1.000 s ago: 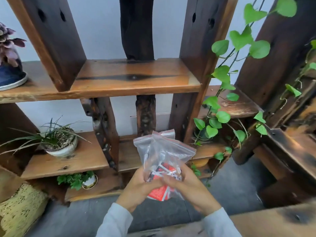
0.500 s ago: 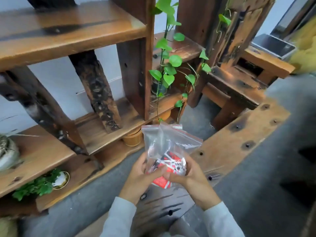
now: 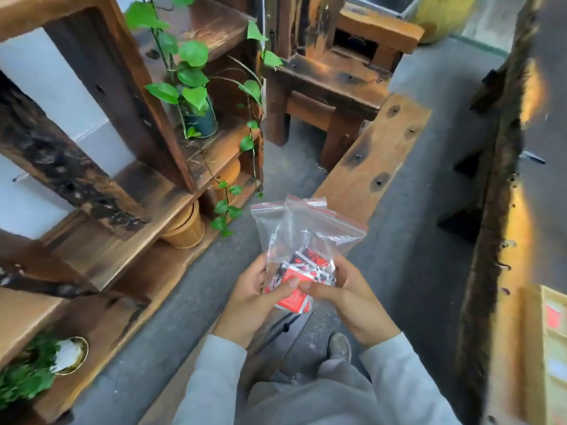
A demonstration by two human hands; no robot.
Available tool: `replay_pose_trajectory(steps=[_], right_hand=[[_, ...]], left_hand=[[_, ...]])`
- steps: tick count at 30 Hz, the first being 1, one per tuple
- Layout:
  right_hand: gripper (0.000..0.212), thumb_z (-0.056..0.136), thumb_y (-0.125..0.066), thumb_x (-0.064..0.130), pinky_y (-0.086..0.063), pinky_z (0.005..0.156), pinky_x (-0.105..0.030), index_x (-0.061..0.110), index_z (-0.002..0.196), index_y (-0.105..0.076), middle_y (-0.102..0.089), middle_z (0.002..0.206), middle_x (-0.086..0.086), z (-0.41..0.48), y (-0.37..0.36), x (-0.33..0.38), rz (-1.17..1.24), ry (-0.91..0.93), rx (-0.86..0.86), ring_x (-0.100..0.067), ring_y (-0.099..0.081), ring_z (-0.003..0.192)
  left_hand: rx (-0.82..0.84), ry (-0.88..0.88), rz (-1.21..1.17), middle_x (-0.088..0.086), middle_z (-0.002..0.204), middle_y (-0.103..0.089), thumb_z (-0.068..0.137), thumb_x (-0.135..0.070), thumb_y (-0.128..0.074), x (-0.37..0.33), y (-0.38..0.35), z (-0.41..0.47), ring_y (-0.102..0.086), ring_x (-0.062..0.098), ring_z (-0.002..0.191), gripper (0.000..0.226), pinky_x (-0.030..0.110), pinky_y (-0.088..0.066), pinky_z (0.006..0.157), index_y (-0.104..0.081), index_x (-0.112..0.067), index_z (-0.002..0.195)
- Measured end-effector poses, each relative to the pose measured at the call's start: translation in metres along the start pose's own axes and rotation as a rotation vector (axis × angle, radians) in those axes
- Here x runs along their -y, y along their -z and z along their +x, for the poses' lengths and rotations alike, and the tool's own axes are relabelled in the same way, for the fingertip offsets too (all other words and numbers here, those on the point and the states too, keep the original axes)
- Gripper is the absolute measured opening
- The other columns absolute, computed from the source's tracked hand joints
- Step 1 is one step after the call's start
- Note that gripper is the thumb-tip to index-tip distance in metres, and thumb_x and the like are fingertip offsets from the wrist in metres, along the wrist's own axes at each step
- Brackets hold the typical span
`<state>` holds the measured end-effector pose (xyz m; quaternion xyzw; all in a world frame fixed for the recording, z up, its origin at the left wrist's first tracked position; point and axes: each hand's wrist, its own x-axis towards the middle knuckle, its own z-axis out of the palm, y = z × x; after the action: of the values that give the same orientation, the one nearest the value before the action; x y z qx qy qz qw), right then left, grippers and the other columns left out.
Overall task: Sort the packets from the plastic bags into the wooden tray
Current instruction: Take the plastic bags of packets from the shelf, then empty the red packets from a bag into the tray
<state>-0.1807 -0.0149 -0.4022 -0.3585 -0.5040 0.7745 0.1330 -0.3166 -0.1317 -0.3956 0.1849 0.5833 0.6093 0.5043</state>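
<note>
Starting at the far left, a dark-stained rough-timber shelving unit [image 3: 101,185] filled that side of the view. On its lowest board stood a leafy green plant in a white gold-rimmed bowl [image 3: 69,354], blurred. Further right, a tan cylindrical wooden pot [image 3: 184,225] sat under a shelf, and above it a trailing green vine in a dark pot [image 3: 199,121] hung leaves down past the shelf edge to near the grey concrete floor [image 3: 190,302]. Beyond the vine stood a squat dark wooden stool [image 3: 325,87], and a long light-brown wooden bench with black bolt heads [image 3: 371,157] ran from it toward the person.

The left hand [image 3: 254,302] and right hand [image 3: 352,299] were raised together over the near end of the bench. Both gripped the lower part of the clear zip-top plastic bags [image 3: 306,231], thumbs on the front and almost tip to tip, fingers curled behind. Two red-striped zip tops stood upright above the hands. The red and white paper packets [image 3: 294,299] lay bunched in the bottom of the bags, between the palms. Grey sleeves covered both forearms. A grey shoe [image 3: 339,346] showed below the hands.

At the far right, a dark rough-edged wooden table [image 3: 497,210] stood close by, with a yellow cardboard box [image 3: 552,332] on it.
</note>
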Motion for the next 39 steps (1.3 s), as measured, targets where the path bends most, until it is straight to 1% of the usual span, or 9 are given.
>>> replay_pose_trajectory(steps=[7,10,12,17,23,28,32,36,39], right_hand=[[0.054,0.077,-0.079,-0.003,-0.046,0.104,-0.064,0.012,0.126,-0.064,-0.072,0.12,-0.018,-0.025,0.065,0.007,0.079,0.066,-0.172,-0.044,-0.065,0.116],[0.047,0.081,-0.075,-0.007,-0.059,0.087,-0.044,0.01,0.123,-0.065,-0.075,0.114,-0.015,-0.046,0.11,0.016,0.144,0.104,-0.261,-0.036,-0.071,0.105],[0.044,0.084,-0.07,-0.009,-0.059,0.084,-0.032,0.008,0.124,-0.064,-0.075,0.114,-0.015,-0.058,0.14,0.02,0.193,0.113,-0.298,-0.032,-0.072,0.106],[0.052,0.086,-0.07,-0.003,-0.056,0.099,-0.04,0.015,0.134,-0.059,-0.073,0.122,-0.01,-0.089,0.204,0.012,0.194,0.159,-0.389,-0.028,-0.069,0.115],[0.048,0.084,-0.078,0.011,-0.057,0.097,-0.038,0.023,0.128,-0.063,-0.074,0.118,-0.002,-0.134,0.287,0.006,0.313,0.183,-0.584,-0.021,-0.071,0.111],[0.043,0.083,-0.076,0.003,-0.058,0.094,-0.041,0.018,0.122,-0.066,-0.076,0.115,-0.006,-0.163,0.335,-0.006,0.426,0.196,-0.716,-0.025,-0.073,0.108],[0.04,0.083,-0.076,0.003,-0.059,0.092,-0.045,0.021,0.118,-0.066,-0.077,0.11,-0.004,-0.181,0.365,-0.017,0.503,0.197,-0.825,-0.022,-0.075,0.102],[0.046,0.08,-0.076,-0.001,-0.056,0.095,-0.056,0.017,0.122,-0.066,-0.075,0.112,-0.013,-0.188,0.386,-0.027,0.59,0.225,-0.916,-0.032,-0.073,0.104],[0.05,0.073,-0.079,0.005,-0.052,0.099,-0.062,0.016,0.12,-0.068,-0.073,0.115,-0.019,-0.188,0.398,-0.032,0.638,0.257,-0.966,-0.039,-0.07,0.109]], left_hand=[[0.128,0.003,0.075,-0.002,0.116,-0.073,0.083,0.004,-0.067,0.006,-0.07,0.03,-0.068,0.012,0.109,0.05,0.023,-0.056,0.082,-0.06,-0.024,0.124],[0.231,-0.007,0.125,0.003,0.12,-0.071,0.084,0.008,-0.065,0.01,-0.123,0.047,-0.066,0.018,0.112,0.059,0.028,-0.056,0.087,-0.052,-0.022,0.133],[0.302,-0.003,0.154,-0.007,0.117,-0.072,0.085,0.011,-0.062,0.015,-0.156,0.053,-0.067,0.009,0.11,0.071,0.025,-0.057,0.081,-0.044,-0.035,0.136],[0.431,0.053,0.203,-0.01,0.13,-0.065,0.084,0.009,-0.064,0.032,-0.229,0.066,-0.062,0.004,0.117,0.085,0.023,-0.056,0.083,-0.031,-0.041,0.144],[0.574,0.099,0.342,-0.014,0.131,-0.062,0.083,0.0,-0.07,0.06,-0.329,0.077,-0.062,0.002,0.117,0.087,0.023,-0.056,0.083,-0.029,-0.044,0.145],[0.668,0.128,0.424,-0.012,0.137,-0.059,0.083,-0.004,-0.071,0.081,-0.392,0.081,-0.059,0.008,0.123,0.088,0.035,-0.054,0.097,-0.026,-0.045,0.147],[0.768,0.146,0.468,-0.013,0.134,-0.062,0.084,-0.007,-0.071,0.095,-0.436,0.081,-0.06,0.009,0.122,0.086,0.033,-0.054,0.097,-0.026,-0.047,0.145],[0.848,0.16,0.51,-0.009,0.131,-0.064,0.085,-0.004,-0.069,0.104,-0.469,0.083,-0.061,0.013,0.122,0.086,0.029,-0.054,0.094,-0.024,-0.04,0.149],[0.914,0.18,0.537,-0.001,0.132,-0.064,0.086,0.001,-0.067,0.108,-0.486,0.09,-0.061,0.019,0.122,0.085,0.038,-0.053,0.099,-0.024,-0.035,0.15]])
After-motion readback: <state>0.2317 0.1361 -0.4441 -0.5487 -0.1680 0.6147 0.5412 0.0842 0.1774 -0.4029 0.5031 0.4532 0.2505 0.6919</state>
